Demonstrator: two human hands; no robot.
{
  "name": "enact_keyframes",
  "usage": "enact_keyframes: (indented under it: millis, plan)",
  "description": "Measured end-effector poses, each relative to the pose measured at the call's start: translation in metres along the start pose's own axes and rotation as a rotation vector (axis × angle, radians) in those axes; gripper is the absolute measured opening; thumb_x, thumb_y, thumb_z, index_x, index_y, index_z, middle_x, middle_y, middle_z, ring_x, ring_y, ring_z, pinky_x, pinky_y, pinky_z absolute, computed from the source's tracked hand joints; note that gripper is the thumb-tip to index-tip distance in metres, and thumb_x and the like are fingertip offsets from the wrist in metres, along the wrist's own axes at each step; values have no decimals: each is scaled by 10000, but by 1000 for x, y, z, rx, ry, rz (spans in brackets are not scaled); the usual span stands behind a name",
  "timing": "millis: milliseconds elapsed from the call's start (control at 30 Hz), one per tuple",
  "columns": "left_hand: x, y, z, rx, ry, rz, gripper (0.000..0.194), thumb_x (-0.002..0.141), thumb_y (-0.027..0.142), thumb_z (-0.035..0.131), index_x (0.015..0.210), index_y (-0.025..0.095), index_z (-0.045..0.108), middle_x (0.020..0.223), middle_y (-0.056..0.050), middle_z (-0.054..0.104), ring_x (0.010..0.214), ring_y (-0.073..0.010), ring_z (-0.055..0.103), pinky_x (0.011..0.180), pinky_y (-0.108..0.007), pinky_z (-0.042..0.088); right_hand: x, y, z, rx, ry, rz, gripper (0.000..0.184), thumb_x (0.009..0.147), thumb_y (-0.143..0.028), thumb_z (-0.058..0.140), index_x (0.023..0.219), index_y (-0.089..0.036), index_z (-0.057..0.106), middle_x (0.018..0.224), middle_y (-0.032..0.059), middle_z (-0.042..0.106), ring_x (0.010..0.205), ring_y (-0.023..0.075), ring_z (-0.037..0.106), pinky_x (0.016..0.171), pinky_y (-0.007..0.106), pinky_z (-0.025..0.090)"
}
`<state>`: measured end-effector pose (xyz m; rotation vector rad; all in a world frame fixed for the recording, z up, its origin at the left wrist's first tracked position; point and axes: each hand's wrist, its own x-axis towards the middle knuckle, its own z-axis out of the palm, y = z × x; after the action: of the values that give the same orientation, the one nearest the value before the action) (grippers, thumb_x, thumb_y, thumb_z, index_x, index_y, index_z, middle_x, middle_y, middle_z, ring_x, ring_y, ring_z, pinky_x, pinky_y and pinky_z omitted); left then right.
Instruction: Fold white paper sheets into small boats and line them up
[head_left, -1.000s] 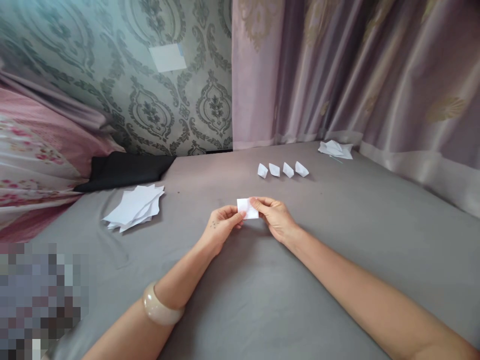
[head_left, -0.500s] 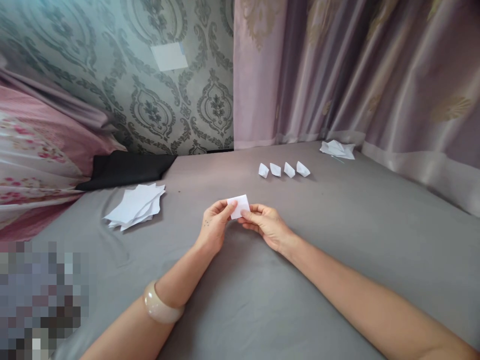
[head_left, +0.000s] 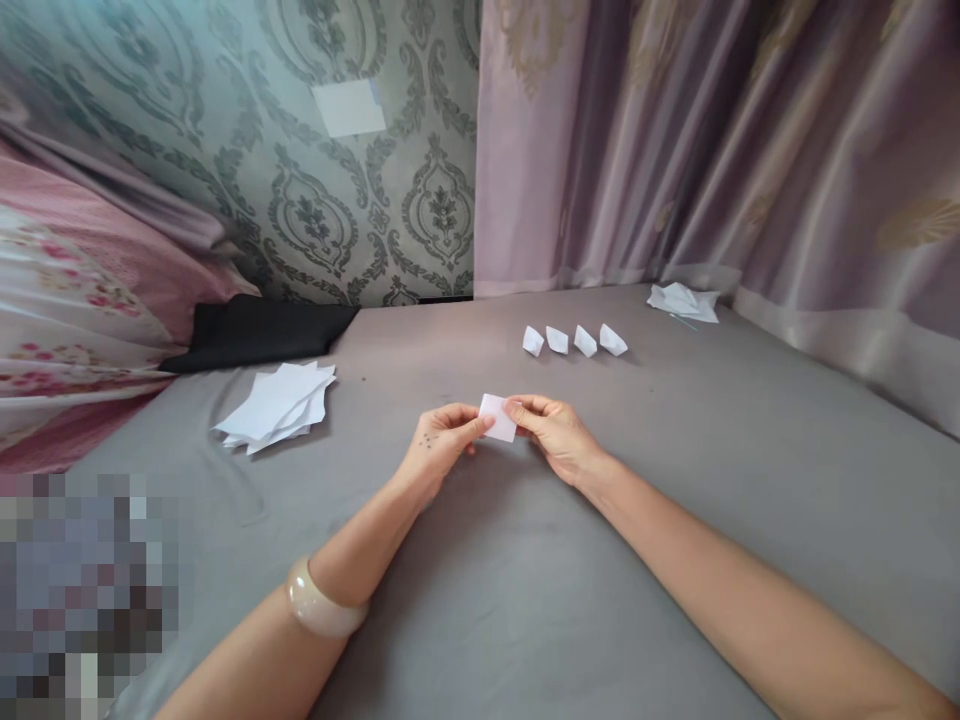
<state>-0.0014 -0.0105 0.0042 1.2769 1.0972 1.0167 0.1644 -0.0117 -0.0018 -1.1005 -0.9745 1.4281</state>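
A small folded piece of white paper [head_left: 498, 416] is held just above the grey bed sheet [head_left: 525, 600]. My left hand [head_left: 441, 445] pinches its left edge between thumb and fingers. My right hand [head_left: 555, 433] pinches its right edge from the other side. A cream bangle [head_left: 319, 605] sits on my left wrist. Both forearms reach in from the bottom of the view.
Several small folded white paper boats [head_left: 574, 341] stand in a row beyond my hands. A loose stack of white paper sheets [head_left: 279, 405] lies to the left, near a black cloth [head_left: 259, 330]. Crumpled white paper [head_left: 684, 301] lies by the pink curtain [head_left: 712, 150].
The paper piece was tilted up toward the left half a second ago; now it sits lower and more to the right between both pinches. The view shifted slightly.
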Motion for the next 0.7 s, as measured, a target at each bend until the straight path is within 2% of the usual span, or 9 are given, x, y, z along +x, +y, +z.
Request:
enact_keyframes:
  millis: [67, 100, 167, 267, 333, 433, 500, 600, 700]
  plan:
    - [3, -1, -5, 141, 18, 64, 274, 743, 396, 695, 818, 133, 707, 712, -39, 639, 605, -115, 529, 524, -217, 415, 1, -1, -3, -133, -18, -61, 255, 653, -377, 758, 826, -198, 705, 796, 10, 700, 734, 141, 608, 766, 310, 447]
    - [4, -2, -7, 255, 36, 143, 249, 769, 382, 672, 813, 139, 705, 716, -38, 637, 607, -117, 529, 539, -226, 426, 2, -2, -5, -239, -23, -118, 219, 672, -360, 746, 817, -201, 704, 785, 6, 696, 723, 141, 605, 747, 304, 445]
    - [6, -3, -14, 534, 47, 396, 196, 842, 323, 600, 825, 155, 698, 765, -46, 647, 662, -127, 547, 621, -248, 457, 2, -4, -10, -483, -33, -276, 127, 724, -318, 708, 779, -204, 703, 764, 4, 682, 700, 142, 593, 705, 292, 437]
    - [6, -4, -21, 943, -71, 792, 246, 933, 196, 428, 957, 162, 670, 922, -77, 665, 840, -162, 567, 740, -274, 473, 0, -6, -19, -840, -86, -566, 105, 828, -222, 603, 792, -208, 701, 820, 19, 673, 741, 147, 589, 700, 283, 424]
    - [4, -4, -21, 1180, -134, 916, 304, 945, 139, 353, 980, 147, 654, 952, -93, 657, 863, -179, 556, 727, -285, 480, -3, -6, -25, -1085, -131, -752, 188, 879, -153, 520, 839, -198, 697, 877, 43, 675, 794, 157, 587, 732, 293, 412]
    - [-2, -2, -14, 1446, -184, 924, 314, 934, 110, 346, 877, 127, 654, 919, -102, 636, 826, -199, 544, 694, -305, 489, -9, -5, -32, -1440, -191, -927, 253, 903, -91, 452, 880, -178, 689, 911, 69, 680, 797, 173, 565, 734, 313, 383]
    - [-6, -1, -8, 1536, -280, 872, 307, 924, 98, 357, 833, 121, 649, 905, -105, 624, 834, -211, 544, 680, -306, 495, -14, -4, -35, -1607, -235, -951, 260, 911, -87, 441, 893, -173, 686, 919, 74, 678, 783, 180, 551, 717, 319, 373]
    - [-10, -2, -4, 1524, -407, 770, 279, 902, 80, 381, 856, 107, 655, 928, -118, 615, 871, -224, 548, 683, -302, 502, -20, -3, -37, -1701, -310, -864, 248, 915, -95, 442, 941, -174, 677, 949, 75, 662, 811, 190, 543, 710, 316, 383]
    - [-10, -7, -8, 1308, -369, 683, 256, 889, 93, 420, 949, 119, 668, 964, -114, 618, 896, -204, 561, 775, -305, 500, -26, -3, -38, -1630, -368, -745, 298, 891, -53, 421, 1012, -182, 661, 1021, 75, 633, 892, 191, 545, 739, 302, 408]
